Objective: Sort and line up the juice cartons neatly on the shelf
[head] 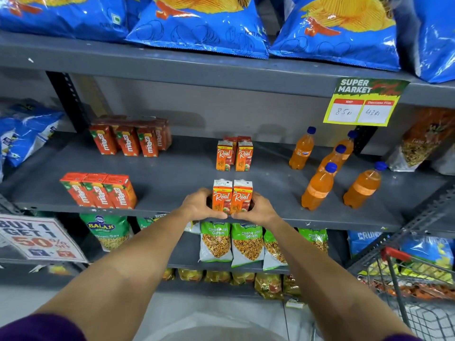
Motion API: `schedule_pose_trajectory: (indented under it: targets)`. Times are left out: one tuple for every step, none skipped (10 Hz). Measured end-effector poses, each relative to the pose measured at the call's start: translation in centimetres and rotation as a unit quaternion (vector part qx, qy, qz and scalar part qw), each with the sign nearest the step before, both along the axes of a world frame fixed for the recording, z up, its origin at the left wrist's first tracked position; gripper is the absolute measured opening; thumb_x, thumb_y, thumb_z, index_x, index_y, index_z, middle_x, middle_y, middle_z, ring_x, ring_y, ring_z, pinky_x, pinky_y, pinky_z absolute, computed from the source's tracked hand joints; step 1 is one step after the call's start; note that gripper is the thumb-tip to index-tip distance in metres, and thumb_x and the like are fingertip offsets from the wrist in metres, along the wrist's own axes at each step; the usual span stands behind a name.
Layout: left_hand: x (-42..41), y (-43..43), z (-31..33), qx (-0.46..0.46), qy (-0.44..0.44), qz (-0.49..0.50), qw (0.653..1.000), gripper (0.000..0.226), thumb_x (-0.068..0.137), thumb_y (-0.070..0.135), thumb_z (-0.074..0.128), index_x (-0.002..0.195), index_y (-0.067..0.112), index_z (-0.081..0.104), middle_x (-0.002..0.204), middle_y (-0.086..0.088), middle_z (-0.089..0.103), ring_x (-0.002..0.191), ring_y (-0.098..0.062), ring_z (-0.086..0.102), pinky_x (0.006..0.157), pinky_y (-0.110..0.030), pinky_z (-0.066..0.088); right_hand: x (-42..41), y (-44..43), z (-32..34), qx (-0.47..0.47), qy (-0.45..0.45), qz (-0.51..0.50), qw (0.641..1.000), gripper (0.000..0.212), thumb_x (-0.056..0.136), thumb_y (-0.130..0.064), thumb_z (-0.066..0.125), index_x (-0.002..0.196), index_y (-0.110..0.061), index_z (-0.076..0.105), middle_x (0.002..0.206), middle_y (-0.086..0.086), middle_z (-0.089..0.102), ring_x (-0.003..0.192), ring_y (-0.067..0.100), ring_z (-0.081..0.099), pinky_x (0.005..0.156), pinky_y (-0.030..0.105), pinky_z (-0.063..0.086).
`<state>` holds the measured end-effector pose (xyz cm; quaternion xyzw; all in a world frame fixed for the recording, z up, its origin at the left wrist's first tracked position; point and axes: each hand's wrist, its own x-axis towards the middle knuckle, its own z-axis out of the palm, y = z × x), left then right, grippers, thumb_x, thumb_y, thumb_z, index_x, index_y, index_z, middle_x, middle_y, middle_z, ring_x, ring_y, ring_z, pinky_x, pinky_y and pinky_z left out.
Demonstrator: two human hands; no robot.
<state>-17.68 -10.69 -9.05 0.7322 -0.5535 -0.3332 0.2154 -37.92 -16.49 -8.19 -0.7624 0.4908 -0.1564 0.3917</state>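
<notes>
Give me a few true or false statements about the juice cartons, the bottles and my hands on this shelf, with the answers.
1. Both hands press the front pair of Real cartons together: left hand, right hand. True.
2. The front Maaza cartons lie flat. False: they stand upright in a row of three.
3. The orange bottles have blue caps. True.
4. The second Real pair stands left of the Maaza cartons. False: it stands right of them, behind the held pair.
</notes>
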Motion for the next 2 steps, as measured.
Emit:
schedule_pose_trajectory:
  targets:
    - [1.0, 0.2, 1.0, -0.008, -0.042, -0.017, 0.999, 0.105, 0.032, 0.075, 0.077, 0.121, 0.026, 0.053, 0.123, 0.002, 0.059, 0.115, -0.020, 0.058, 0.098, -0.042, 0.049, -0.5, 0.4, 1.0, 0.024, -0.017, -0.001, 1.000, 0.073, 0.060, -0.037, 0.089, 0.122, -0.020, 0.052, 0.119, 0.000, 0.066, 0.106, 0.016, 0.063, 0.097, 0.036, 0.051]
    - [2.1, 2.0, 3.9, -0.002, -0.163, -0.036, 0.986, 0.109, 0.049, 0.070, 0.075, 0.136, 0.014, 0.040, 0.142, -0.009, 0.044, 0.131, -0.028, 0.043, 0.107, -0.045, 0.038, -1.6, 2.0, 2.9, 0.003, -0.031, -0.023, 0.999, 0.081, 0.064, -0.041, 0.085, 0.129, -0.015, 0.046, 0.134, 0.004, 0.057, 0.120, 0.019, 0.055, 0.103, 0.038, 0.046]
